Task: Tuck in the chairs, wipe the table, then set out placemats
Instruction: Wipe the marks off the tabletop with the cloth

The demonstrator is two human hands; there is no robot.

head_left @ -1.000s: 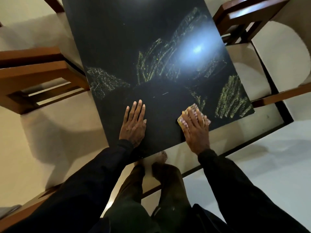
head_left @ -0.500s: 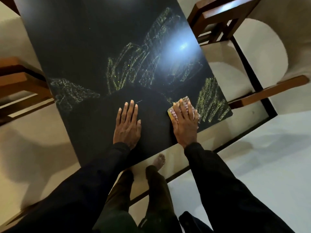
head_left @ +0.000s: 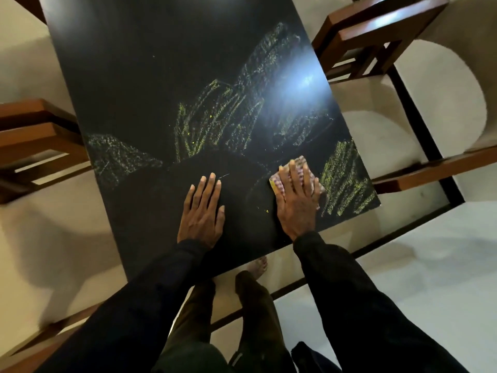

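Yellow-edged, checked cloth (head_left: 279, 181) lies flat on the black table (head_left: 161, 76) near its front right corner. It is pressed down by the straight, outstretched fingers of the right hand (head_left: 297, 200), and no finger curls round it. The left hand (head_left: 203, 211) rests palm-down on the tabletop beside it, fingers straight and close together, holding nothing. Yellow-green smears (head_left: 347, 181) fan across the surface beyond both hands and to the right of the cloth, with a bright glare (head_left: 304, 84) above them. One wooden chair (head_left: 35, 141) stands close at the table's left edge, another (head_left: 376, 30) at its far right side. A bare foot (head_left: 259, 266) shows below the near edge.
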